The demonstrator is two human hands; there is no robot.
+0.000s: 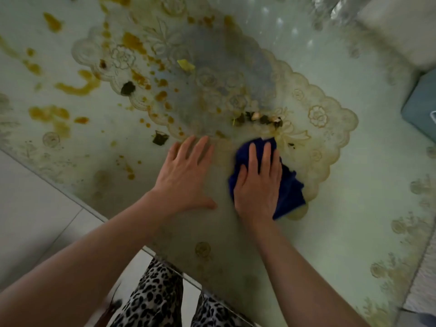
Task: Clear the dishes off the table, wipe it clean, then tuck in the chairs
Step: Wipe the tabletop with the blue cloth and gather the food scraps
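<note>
Just one view here, a head cam worn by the person, pointed steeply down and a bit forward at the table [342,173]. It's wide-angle, so edges bend, and it sits close enough that both forearms fill the bottom, running in from 7 and 5 o'clock. Table edge cuts across from 9 toward 6, with floor tiles [30,208] beyond it. No second view, so nothing's shared.

Pale tiled floor [35,208] shows at lower left beyond the bench edge, a white upholstered seat [401,27] stands at upper right, and a teal box [420,107] sits beside it.
</note>
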